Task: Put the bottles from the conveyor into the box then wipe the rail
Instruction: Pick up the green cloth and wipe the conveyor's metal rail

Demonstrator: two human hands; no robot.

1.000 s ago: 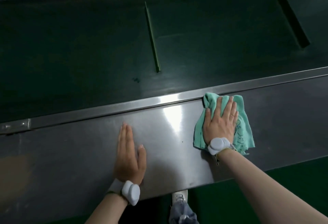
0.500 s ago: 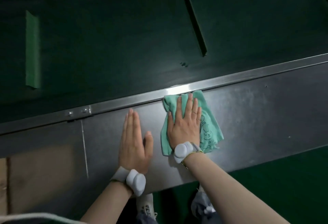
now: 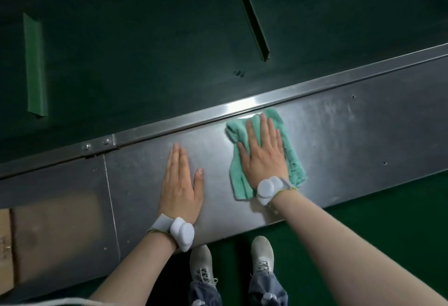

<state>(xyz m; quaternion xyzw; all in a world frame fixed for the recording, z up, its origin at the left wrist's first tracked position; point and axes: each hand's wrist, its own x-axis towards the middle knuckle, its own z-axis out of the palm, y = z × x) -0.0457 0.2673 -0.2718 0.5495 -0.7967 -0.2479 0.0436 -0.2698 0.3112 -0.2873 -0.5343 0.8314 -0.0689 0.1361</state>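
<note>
My right hand [image 3: 263,153] lies flat, fingers spread, pressing a crumpled mint-green cloth [image 3: 295,167] onto the steel rail [image 3: 351,136] just below its raised edge. My left hand [image 3: 180,184] rests flat and bare on the rail to the left of the cloth, holding nothing. The dark green conveyor belt [image 3: 145,63] runs beyond the rail, and no bottles show on it. A sliver of a cardboard box [image 3: 4,250] is at the lower left edge.
Two upright cleats cross the belt, a light green cleat [image 3: 35,65] on the left and a dark cleat [image 3: 252,12] at upper middle. A bolted seam [image 3: 97,147] joins the rail sections left of my hands. My shoes [image 3: 201,264] stand on green floor [image 3: 375,233].
My right hand slid the cloth left along the rail, closer to my left hand, then eased slightly right. The rail seam and the box edge have come into view on the left.
</note>
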